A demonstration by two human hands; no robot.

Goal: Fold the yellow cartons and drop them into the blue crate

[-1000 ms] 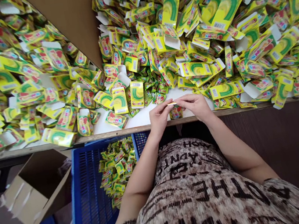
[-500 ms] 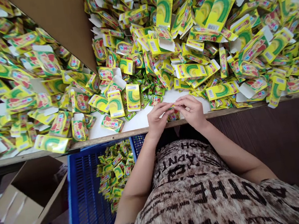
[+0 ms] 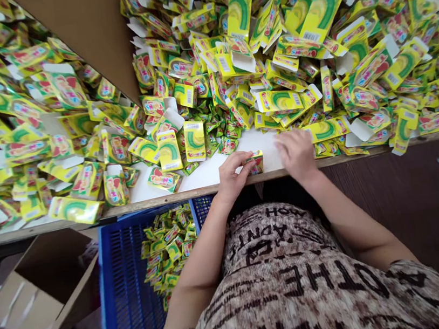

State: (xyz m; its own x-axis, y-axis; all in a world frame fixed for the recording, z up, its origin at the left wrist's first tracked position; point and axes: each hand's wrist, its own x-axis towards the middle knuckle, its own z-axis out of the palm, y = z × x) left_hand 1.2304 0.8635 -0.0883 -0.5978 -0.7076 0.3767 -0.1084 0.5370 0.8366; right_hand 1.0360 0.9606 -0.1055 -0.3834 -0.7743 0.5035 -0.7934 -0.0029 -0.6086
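Observation:
My left hand pinches a small yellow-and-green printed box between thumb and fingers at the table's front edge. Apart from the box, to its right, is my right hand, its fingers smeared by motion beside the pile. Just beyond the hands lie several small green wrapped packets on the white tabletop. Left of them, a yellow box and another yellow box rest close together. A box with a red picture lies near the front edge.
Heaped printed boxes, many with white flaps sticking out, cover the table's back and both sides. A brown cardboard panel juts in from the upper left. Below the table stand a blue crate with yellow boxes inside and an open carton.
My right hand has come away from the box and moved right. My left hand stays almost in place and still grips the box, which now shows more plainly.

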